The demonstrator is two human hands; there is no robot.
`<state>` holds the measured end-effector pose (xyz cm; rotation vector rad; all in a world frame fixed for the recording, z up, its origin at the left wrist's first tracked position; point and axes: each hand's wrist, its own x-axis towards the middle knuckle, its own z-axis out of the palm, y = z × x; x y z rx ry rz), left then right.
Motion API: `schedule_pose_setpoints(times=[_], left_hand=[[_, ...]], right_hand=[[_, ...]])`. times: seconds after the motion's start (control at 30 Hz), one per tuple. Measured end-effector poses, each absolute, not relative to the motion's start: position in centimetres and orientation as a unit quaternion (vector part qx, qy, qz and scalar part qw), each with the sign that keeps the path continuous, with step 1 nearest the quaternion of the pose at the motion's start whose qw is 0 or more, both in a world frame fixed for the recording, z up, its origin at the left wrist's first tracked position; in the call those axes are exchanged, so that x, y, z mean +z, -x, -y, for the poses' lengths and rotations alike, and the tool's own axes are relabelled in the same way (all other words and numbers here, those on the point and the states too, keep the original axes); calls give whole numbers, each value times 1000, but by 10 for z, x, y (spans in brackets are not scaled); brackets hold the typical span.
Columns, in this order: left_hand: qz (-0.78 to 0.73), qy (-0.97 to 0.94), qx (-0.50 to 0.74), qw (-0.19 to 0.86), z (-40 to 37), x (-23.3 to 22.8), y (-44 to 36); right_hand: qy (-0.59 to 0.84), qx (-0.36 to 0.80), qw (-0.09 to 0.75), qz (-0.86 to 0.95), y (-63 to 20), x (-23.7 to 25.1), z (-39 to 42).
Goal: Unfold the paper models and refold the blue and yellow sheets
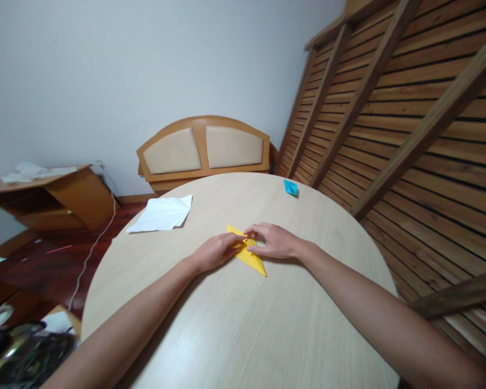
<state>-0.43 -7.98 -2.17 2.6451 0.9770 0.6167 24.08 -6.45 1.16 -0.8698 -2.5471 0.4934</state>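
A folded yellow paper (253, 261), long and pointed, lies flat near the middle of a round light-wood table (243, 324). My left hand (215, 252) rests on its left side, fingers pinching a fold at the paper's middle. From the right, my right hand (272, 240) presses down on the paper, its fingertips meeting the left hand's. Both hands cover the paper's middle; only its two pointed ends show.
A white folded sheet (162, 214) lies at the table's far left edge. A small blue folded paper (290, 187) sits at the far right edge. Behind stand a wooden headboard (204, 147), a slatted bed frame (409, 108) leaning at right, and a low cabinet (52, 197) at left.
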Motion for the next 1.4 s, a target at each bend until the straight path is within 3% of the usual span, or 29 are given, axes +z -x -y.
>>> schedule_pose_setpoints(times=[0.67, 1.4], left_hand=[[-370, -911, 171, 66, 91, -5, -5], [-367, -904, 185, 119, 92, -1, 5]], right_hand=[[288, 176, 168, 926, -248, 12, 62], [311, 206, 160, 914, -252, 15, 61]])
